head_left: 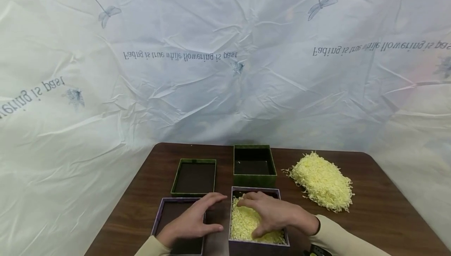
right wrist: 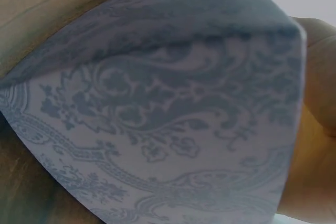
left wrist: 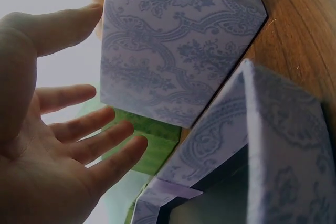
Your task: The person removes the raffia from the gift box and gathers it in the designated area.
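A purple patterned box (head_left: 258, 245) near the front of the table holds pale yellow shredded paper (head_left: 243, 220). My right hand (head_left: 273, 211) reaches into it from the right, fingers and thumb spread over the shreds. In the right wrist view the patterned box wall (right wrist: 173, 114) hides most of that hand. My left hand (head_left: 192, 219) is held with fingers extended and thumb apart, above the purple lid (head_left: 177, 211) and left of the box. The left wrist view shows nothing in the left palm; its fingertips overlap the box side (left wrist: 173, 51).
A loose heap of yellow shreds (head_left: 322, 181) lies on the right of the brown table (head_left: 380, 209). Behind the purple box stands a green box (head_left: 255, 180), its inside dark. A green lid (head_left: 195, 177) lies left of it. A white printed sheet (head_left: 225, 91) hangs behind the table.
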Demonstrator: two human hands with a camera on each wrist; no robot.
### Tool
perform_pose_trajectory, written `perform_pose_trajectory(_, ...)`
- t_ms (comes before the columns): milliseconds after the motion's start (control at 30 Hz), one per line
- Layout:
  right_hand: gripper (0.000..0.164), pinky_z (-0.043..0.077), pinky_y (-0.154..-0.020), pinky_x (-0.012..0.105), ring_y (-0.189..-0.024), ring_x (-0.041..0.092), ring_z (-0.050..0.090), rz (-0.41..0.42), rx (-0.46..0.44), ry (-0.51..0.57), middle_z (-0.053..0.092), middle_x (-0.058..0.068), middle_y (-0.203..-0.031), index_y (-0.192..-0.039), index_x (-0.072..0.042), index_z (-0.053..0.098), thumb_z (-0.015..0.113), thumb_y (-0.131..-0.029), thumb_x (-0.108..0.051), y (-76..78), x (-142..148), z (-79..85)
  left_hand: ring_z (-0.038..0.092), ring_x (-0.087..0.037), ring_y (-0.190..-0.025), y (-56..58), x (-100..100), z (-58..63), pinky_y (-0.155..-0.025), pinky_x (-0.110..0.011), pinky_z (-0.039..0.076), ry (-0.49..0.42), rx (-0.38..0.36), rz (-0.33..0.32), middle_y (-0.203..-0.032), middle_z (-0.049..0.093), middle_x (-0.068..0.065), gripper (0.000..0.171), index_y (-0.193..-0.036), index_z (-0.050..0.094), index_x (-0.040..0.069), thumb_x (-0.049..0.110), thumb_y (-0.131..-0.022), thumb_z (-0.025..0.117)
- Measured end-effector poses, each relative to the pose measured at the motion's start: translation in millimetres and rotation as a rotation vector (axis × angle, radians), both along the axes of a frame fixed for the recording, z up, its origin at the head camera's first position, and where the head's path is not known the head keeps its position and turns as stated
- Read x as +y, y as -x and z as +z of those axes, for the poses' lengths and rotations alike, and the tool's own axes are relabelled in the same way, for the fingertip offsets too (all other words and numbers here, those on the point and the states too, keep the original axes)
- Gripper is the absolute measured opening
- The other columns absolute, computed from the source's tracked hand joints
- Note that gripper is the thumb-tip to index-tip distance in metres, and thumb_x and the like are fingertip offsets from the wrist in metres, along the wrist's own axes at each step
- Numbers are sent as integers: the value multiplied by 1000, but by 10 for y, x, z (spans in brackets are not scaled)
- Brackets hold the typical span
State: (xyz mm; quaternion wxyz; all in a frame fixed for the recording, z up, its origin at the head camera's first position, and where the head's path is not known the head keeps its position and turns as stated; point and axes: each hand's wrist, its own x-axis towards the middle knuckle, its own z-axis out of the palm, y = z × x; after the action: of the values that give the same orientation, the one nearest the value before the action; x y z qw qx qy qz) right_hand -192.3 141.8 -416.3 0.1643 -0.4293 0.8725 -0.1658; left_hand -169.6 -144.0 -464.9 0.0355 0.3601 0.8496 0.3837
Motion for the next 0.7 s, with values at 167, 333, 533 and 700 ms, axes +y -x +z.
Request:
perform_pose_trajectory(167,77,52,-90,37,-127,27,47,30,16,-17,46,6,-144,-144,-29,46,80,-77,-46,-1,-9,-49,50,-30,-127,14,42,-37,-99,-39,51,-47,-33,-51,-144,44,-8,73,-147,40,12,26,-86,76)
perform_pose_trajectory(333,78,52,-89,37,-124,26,48,83,54,-29,46,10,-143,-143,-30,46,81,-76,-47,-2,-19,-86,49,-30,-128,25,77,-50,-100,-36,51,-72,-63,-81,-143,43,-6,72,-147,39,12,29,-87,75)
perform_pose_trajectory(533,78,52,-88,40,-124,30,48,134,84,-38,46,10,-143,-144,-30,45,80,-77,-50,17,-24,-131,50,-29,-128,18,101,-49,-99,-38,51,-71,-78,-81,-145,42,-5,76,-150,34,14,33,-88,73)
perform_pose_trajectory(700,80,53,-87,40,-126,32,47,152,76,-78,44,11,-145,-146,-31,43,76,-77,-56,45,-36,-146,52,-27,-127,9,109,-35,-99,-40,50,-56,-40,-67,-148,41,-4,78,-152,30,23,37,-88,73)
